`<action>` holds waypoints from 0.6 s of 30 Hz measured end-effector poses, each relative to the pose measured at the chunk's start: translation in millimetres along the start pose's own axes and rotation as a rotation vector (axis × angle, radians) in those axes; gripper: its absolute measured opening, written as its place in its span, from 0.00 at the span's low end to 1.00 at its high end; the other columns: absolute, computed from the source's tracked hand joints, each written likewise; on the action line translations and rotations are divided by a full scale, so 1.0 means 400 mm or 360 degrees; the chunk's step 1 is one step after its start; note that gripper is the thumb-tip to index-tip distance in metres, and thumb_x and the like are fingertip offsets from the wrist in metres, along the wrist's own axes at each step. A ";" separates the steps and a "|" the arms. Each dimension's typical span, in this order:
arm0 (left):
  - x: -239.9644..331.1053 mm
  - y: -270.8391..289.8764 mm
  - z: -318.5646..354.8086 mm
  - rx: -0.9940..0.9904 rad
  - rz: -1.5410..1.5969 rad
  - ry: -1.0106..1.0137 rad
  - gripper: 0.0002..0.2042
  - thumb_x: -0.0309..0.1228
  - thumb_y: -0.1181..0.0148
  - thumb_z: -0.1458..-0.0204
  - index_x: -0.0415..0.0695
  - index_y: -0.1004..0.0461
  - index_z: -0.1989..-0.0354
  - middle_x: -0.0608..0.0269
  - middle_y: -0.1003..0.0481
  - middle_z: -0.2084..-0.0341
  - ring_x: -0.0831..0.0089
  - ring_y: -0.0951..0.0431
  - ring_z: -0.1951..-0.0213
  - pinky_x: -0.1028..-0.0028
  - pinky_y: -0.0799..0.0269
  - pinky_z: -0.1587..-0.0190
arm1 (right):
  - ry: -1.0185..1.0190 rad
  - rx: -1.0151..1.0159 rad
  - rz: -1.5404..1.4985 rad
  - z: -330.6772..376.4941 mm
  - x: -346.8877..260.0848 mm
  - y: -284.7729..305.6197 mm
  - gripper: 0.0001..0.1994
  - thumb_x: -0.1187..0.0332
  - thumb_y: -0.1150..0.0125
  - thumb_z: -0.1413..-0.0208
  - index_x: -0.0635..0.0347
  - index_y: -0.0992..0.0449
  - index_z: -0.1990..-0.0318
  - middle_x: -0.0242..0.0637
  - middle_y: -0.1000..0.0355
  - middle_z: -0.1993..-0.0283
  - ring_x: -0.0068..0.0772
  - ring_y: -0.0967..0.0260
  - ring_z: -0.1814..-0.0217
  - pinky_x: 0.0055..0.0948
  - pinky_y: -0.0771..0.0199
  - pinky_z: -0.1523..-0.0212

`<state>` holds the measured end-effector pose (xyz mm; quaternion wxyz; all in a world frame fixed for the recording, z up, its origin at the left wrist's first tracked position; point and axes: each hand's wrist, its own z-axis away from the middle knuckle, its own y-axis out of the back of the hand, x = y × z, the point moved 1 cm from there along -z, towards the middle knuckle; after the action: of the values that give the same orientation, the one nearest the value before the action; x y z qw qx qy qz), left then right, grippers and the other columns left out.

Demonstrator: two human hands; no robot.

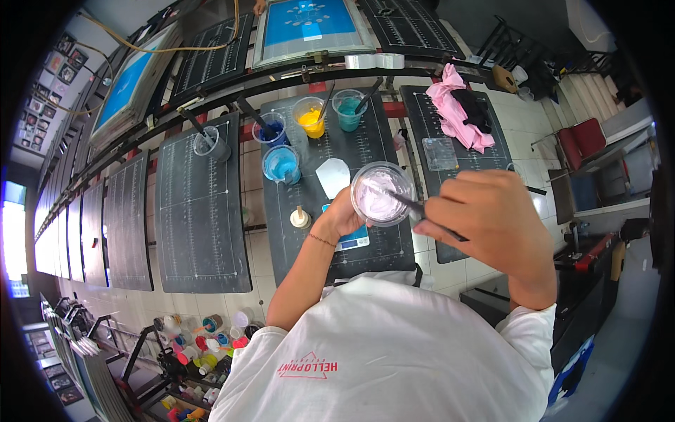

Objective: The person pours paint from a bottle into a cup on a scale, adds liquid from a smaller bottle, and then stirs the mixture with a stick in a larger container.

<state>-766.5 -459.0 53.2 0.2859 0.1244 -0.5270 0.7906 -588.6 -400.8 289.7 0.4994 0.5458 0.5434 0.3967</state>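
My left hand [342, 214] is wrapped round a clear plastic cup [384, 174] of thick pale lilac paste, held over the dark printing board. In my right hand [485, 214] is a dark-handled stirring tool [408, 204], probably a spatula. Its tip reaches into the paste. Partly hidden beneath my left hand lies a flat blue-and-white device [354, 240], perhaps a small scale. Beside the cup rests a piece of white paper [332, 179]. A small round white container [300, 219] with a wooden stick stands left of my left wrist.
Cups of light blue [281, 165], dark blue [270, 131], yellow [310, 121] and teal [349, 112] paste stand behind my hands. A greyish cup [211, 145] sits on the left board. Pink cloth [453, 109] and a clear box [440, 154] occupy the right board. Framed screens [313, 24] lie beyond.
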 end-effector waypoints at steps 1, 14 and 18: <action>0.002 0.002 -0.005 -0.0012 0.0012 -0.0001 0.20 0.39 0.61 0.30 0.39 0.26 0.44 0.56 0.17 0.62 0.73 0.15 0.73 0.79 0.19 0.80 | 0.0015 0.0024 0.0009 -0.001 0.003 0.006 0.15 0.55 0.31 0.49 0.51 0.28 0.75 0.28 0.38 0.78 0.32 0.34 0.75 0.33 0.34 0.75; 0.007 0.009 -0.009 -0.0161 -0.0085 -0.0067 0.21 0.39 0.60 0.30 0.39 0.27 0.41 0.56 0.20 0.51 0.68 0.16 0.53 0.69 0.16 0.53 | 0.0054 0.0012 -0.0082 0.005 0.016 -0.047 0.13 0.55 0.32 0.47 0.50 0.28 0.73 0.27 0.33 0.78 0.30 0.30 0.75 0.32 0.32 0.75; 0.011 0.003 -0.009 -0.0173 -0.0122 -0.0129 0.21 0.40 0.61 0.30 0.38 0.28 0.42 0.57 0.20 0.51 0.67 0.17 0.52 0.69 0.17 0.50 | -0.0060 0.0095 -0.0040 0.009 0.033 -0.065 0.13 0.56 0.32 0.47 0.51 0.27 0.73 0.27 0.33 0.78 0.30 0.30 0.76 0.31 0.32 0.75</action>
<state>-770.5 -454.6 52.9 0.3008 0.1607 -0.5752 0.7436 -589.1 -390.5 262.3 0.4979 0.5611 0.5524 0.3636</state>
